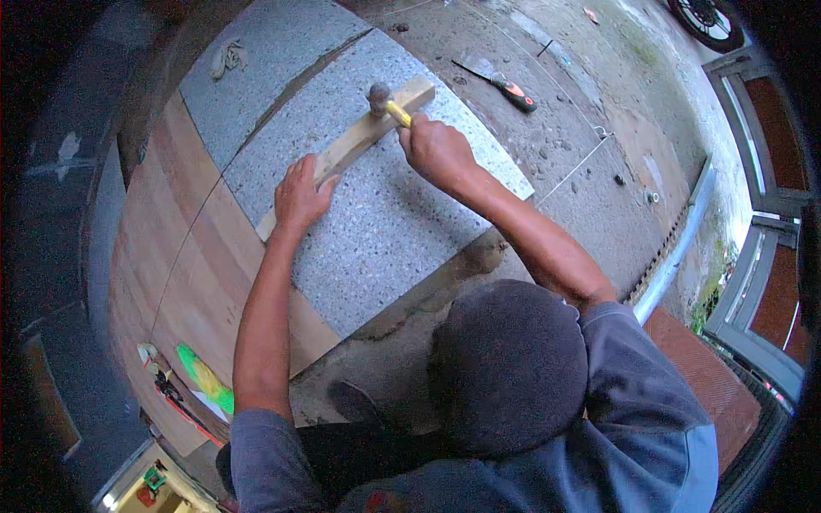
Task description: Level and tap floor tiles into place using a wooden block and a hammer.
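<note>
My left hand (299,192) is closed on a pale wooden batten (351,141), which lies diagonally across a speckled grey tile (342,256). My right hand (434,150) grips the yellow handle of a hammer (379,97); its rounded grey head is at the batten, toward the batten's upper end. Whether the head touches the wood I cannot tell. Another speckled tile (265,60), with a crumpled pale item (229,58) on it, lies beyond a dark gap. Wood-look tiles (162,256) adjoin at the left.
A trowel (513,92) and taut string (573,167) lie on rough concrete. A long metal bar (676,248), grey gates (761,145) and a wheel (710,17) are at right. Green-and-yellow item (205,376) and cluttered tools lie lower left. A dark cap (509,368) fills lower center.
</note>
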Demonstrator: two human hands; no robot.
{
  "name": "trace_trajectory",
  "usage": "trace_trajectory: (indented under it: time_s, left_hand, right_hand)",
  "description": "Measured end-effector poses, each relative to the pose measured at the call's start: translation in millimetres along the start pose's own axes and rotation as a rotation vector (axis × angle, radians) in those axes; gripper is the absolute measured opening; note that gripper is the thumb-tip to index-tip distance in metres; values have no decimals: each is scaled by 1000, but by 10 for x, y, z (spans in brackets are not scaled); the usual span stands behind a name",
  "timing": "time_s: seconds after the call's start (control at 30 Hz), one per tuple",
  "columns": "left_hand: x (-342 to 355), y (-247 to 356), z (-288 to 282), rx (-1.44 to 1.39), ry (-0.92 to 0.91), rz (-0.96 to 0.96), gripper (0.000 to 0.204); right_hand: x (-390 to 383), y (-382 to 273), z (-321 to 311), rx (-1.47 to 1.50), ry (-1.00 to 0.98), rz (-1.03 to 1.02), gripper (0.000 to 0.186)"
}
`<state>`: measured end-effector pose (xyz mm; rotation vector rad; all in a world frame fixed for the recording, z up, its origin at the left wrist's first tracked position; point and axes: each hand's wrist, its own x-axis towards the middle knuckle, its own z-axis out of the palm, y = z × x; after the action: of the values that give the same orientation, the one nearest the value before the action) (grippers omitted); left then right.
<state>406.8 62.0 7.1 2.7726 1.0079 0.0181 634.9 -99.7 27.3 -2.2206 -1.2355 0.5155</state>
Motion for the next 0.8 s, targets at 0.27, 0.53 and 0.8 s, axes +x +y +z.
trace_trajectory:
  time_s: [0.27, 0.53, 0.8]
  left_hand:
    - [-508, 222, 35, -60, -48, 51, 53]
    - [-741, 508, 105, -65, -30, 196, 46]
    - [-739, 524, 111, -7, -32, 188, 47]
  right_hand:
    - [-579, 75, -236, -18, -7, 5, 40]
    - [-1080, 335, -236, -12, -23, 62, 37]
    - [-1099, 317, -292, 9, -49, 65, 35]
